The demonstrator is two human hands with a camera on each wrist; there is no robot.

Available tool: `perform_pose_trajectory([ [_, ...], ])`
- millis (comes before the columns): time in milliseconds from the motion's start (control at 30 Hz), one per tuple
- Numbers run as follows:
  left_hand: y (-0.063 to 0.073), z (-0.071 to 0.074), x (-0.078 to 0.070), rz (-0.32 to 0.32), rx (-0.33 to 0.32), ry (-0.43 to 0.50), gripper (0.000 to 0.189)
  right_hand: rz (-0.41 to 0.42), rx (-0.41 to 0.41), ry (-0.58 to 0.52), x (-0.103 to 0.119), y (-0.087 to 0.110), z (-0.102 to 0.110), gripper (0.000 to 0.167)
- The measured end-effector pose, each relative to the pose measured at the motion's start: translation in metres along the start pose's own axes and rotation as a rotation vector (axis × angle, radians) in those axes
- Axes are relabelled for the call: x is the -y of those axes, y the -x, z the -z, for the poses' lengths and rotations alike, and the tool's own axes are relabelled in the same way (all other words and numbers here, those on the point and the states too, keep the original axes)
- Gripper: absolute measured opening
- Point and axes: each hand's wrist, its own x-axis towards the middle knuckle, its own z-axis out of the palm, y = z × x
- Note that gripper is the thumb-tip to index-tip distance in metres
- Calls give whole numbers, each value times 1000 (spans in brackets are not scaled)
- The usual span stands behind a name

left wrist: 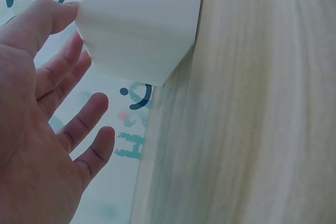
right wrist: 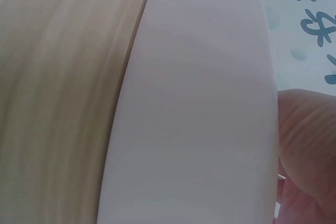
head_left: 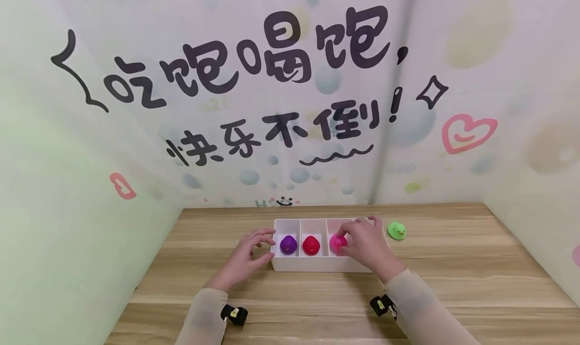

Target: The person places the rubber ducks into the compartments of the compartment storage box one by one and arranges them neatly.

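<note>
A long white box (head_left: 308, 264) with several compartments stands on the table. A purple rubber duck (head_left: 288, 245) sits in its left compartment, and a red rubber duck (head_left: 310, 245) in the one beside it. My right hand (head_left: 368, 242) reaches over the box's right part and pinches a pink rubber duck (head_left: 338, 244) inside the third compartment; that hand hides the box's right end. With fingers spread and relaxed, my left hand (head_left: 249, 252) touches the box's left end. In the left wrist view, thumb and fingertips (left wrist: 71, 11) meet the edge of the white box (left wrist: 142, 30).
To the right of the box, a green rubber duck (head_left: 396, 230) lies on the wood-grain table (head_left: 190, 259). Behind the table rises a printed wall (head_left: 290, 184) with dark lettering, and pale walls close in both sides.
</note>
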Motion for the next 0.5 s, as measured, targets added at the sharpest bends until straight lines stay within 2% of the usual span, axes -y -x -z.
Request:
perform_pose_trajectory([
  [233, 0, 1, -2, 7, 4, 4, 22, -13, 36, 33, 3, -3, 1, 25],
  [500, 0, 2, -2, 4, 12, 21, 22, 23, 46, 79, 2, -5, 3, 25],
])
